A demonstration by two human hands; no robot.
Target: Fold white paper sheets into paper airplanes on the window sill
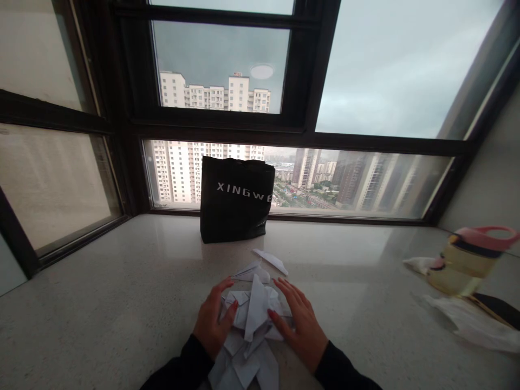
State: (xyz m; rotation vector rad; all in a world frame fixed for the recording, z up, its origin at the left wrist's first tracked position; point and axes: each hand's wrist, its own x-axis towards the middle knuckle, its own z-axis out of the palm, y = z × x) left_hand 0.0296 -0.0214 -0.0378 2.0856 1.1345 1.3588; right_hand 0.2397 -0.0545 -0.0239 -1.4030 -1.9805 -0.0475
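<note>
A loose pile of folded white papers (257, 314) lies on the pale speckled counter, low in the middle of the head view. My left hand (215, 317) rests against the pile's left side, thumb and fingers apart. On the right side, my right hand (298, 322) touches the papers with its fingers spread. Neither hand is closed round a paper. One long folded piece stands out on top between the two hands. Just beyond the fingertips lie a folded piece (252, 272) and a separate narrow one (271, 261).
A black bag (238, 203) with white lettering stands upright by the window. At the right are a yellowish bottle (465, 265) with a pink lid, a dark flat object (498, 309) and crumpled white wrapping (475, 324). Dark window frames border the counter (122, 281).
</note>
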